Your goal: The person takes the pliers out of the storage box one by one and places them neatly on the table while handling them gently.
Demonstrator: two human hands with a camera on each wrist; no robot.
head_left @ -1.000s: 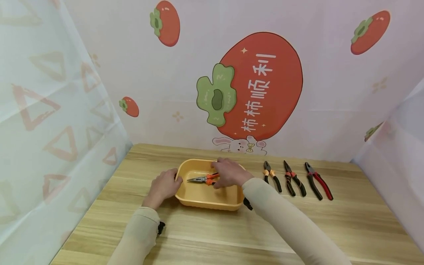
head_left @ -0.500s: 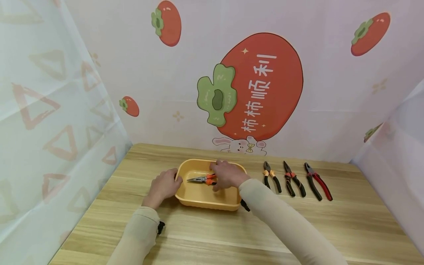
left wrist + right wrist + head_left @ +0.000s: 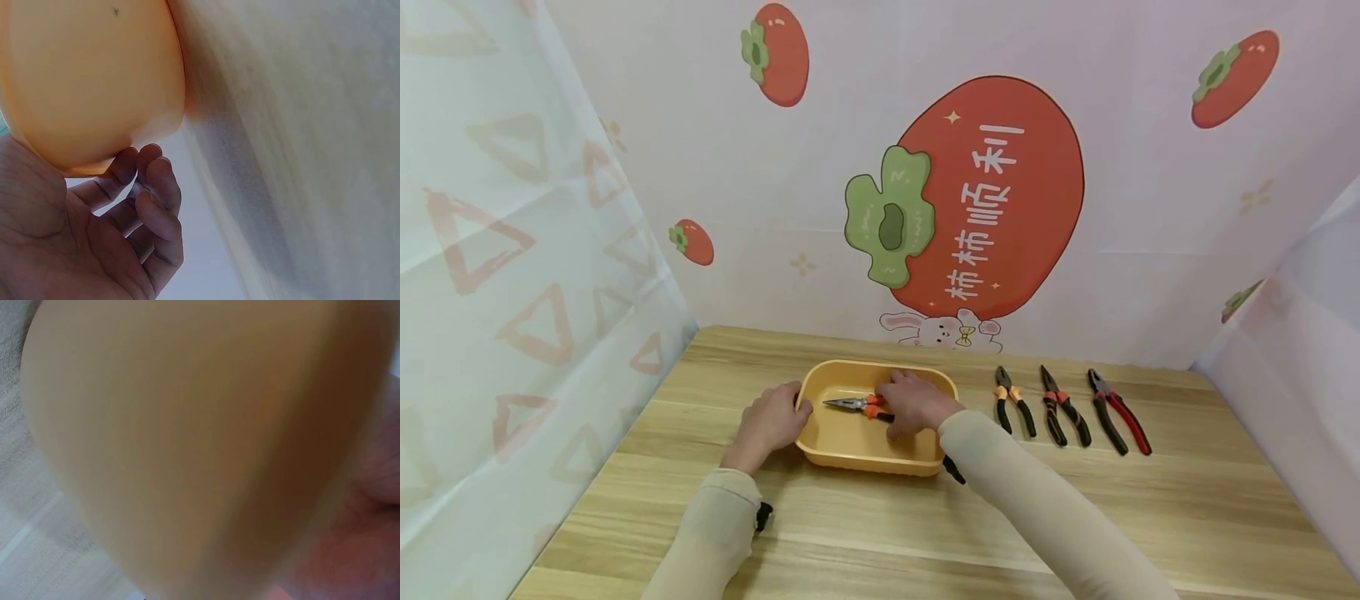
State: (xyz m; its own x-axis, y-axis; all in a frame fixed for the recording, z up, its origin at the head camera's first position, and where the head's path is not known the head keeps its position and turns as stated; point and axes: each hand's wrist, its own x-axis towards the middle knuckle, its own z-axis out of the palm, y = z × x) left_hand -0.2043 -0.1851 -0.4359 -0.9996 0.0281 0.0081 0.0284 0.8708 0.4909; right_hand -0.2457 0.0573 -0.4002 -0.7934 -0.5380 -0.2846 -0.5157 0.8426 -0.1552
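Note:
An orange-and-black handled pair of long-nose pliers (image 3: 859,407) lies inside a yellow plastic tray (image 3: 842,454), its metal nose pointing left. My left hand (image 3: 772,417) holds the tray's left end, thumb over the rim. In the left wrist view the curled fingers (image 3: 164,181) sit against the tray's outer wall. My right hand (image 3: 917,404) reaches into the tray's right half. Its thumb and fingers stand apart on either side of the pliers' handles, whose far ends are partly hidden. The right wrist view is filled by the blurred tray wall (image 3: 156,425), with part of the hand at right.
Three more pliers lie in a row on the wooden table (image 3: 865,525) to the right: orange-and-black pliers (image 3: 1015,402), black pliers with red stripes (image 3: 1063,406), and red-and-black pliers (image 3: 1118,412). A patterned cloth wall (image 3: 775,292) stands behind the table.
My right hand shifts slightly and its fingers sink lower into the tray. More of the black lower handle shows. The left hand and the tray stay in place.

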